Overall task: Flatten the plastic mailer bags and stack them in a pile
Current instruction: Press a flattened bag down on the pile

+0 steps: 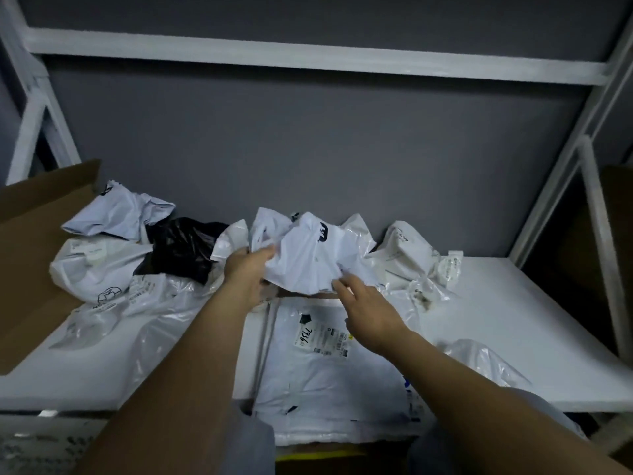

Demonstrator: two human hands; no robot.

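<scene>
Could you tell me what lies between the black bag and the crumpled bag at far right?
In the head view, the white mailer that the left hand holds.

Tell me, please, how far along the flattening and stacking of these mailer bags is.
Done: a flattened labelled mailer lies at the front of the shelf, starting the pile. In hand: the left hand grips a crumpled white mailer; the right hand reaches, open, for its lower edge. Left: a black bag, white bags by the cardboard box and another white bag at right are crumpled.
</scene>
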